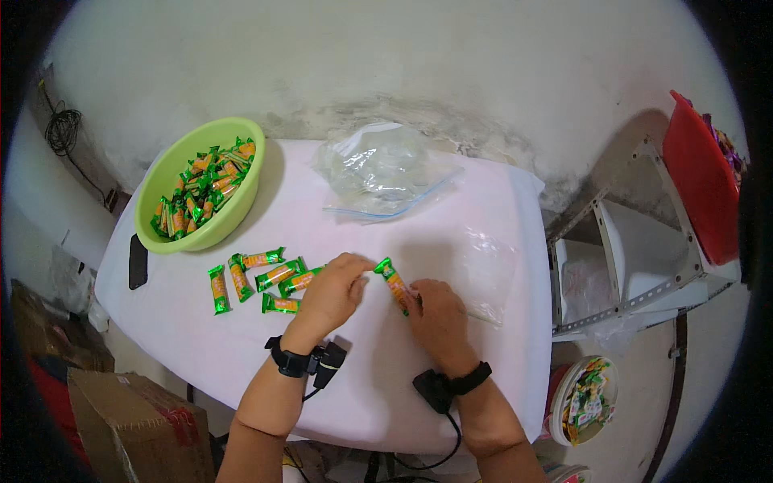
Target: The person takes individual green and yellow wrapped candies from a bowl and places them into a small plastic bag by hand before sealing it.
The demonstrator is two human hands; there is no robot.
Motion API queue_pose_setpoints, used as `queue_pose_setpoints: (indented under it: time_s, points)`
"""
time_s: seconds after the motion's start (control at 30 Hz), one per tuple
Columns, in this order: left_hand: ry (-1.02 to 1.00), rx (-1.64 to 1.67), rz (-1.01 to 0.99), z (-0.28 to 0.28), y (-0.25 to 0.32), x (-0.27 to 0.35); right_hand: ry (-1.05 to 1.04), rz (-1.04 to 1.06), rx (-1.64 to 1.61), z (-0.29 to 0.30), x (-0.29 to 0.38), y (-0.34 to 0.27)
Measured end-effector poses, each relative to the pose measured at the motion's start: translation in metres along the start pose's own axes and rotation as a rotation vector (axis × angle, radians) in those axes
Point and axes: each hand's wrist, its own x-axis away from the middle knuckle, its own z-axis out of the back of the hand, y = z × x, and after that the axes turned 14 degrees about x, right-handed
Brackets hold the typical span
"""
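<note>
A small green-and-orange wrapped snack packet [394, 285] is between my hands, tilted over the white-covered table. My right hand [439, 320] grips its lower end. The fingertips of my left hand [333, 294] are at its upper green end; whether they pinch it I cannot tell. Left of my left hand lie several like packets [277, 273], one partly hidden behind the hand. A lime-green plastic basin [232, 220] heaped with such packets stands at the back left. A flat clear plastic bag [483, 271] lies right of my right hand.
Clear zip bags [386, 175] lie at the table's back edge by the wall. A black phone [138, 261] rests at the left edge. To the right are a metal rack [634, 308], a red tray [700, 181] and a tub of packets [564, 401]. A cardboard box [133, 422] stands lower left.
</note>
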Motion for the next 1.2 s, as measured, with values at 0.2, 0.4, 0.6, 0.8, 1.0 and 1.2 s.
queue_pose_setpoints:
  time_s: [0.2, 0.4, 0.6, 0.8, 1.0, 1.2]
  points:
    - [0.181, -0.114, 0.163, 0.068, -0.005, 0.014, 0.074, 0.144, 0.048, 0.008, -0.004, -0.007]
    - [0.148, -0.299, 0.381, 0.098, -0.012, 0.026, 0.009, 0.123, 0.118, -0.001, -0.001, -0.003]
    - [-0.023, -0.529, 0.267, 0.074, -0.005, 0.023, -0.004, 0.105, 0.093, 0.003, -0.001, -0.004]
    - [-0.055, -0.621, 0.219, 0.046, -0.017, 0.017, 0.011, 0.110, 0.050, 0.003, -0.001, -0.003]
    - [0.088, -0.285, 0.020, 0.047, -0.006, 0.009, 0.024, 0.131, 0.033, -0.001, -0.002, 0.002]
    - [0.173, 0.691, 0.402, 0.035, -0.002, 0.005, 0.088, 0.136, 0.080, -0.008, -0.001, 0.004]
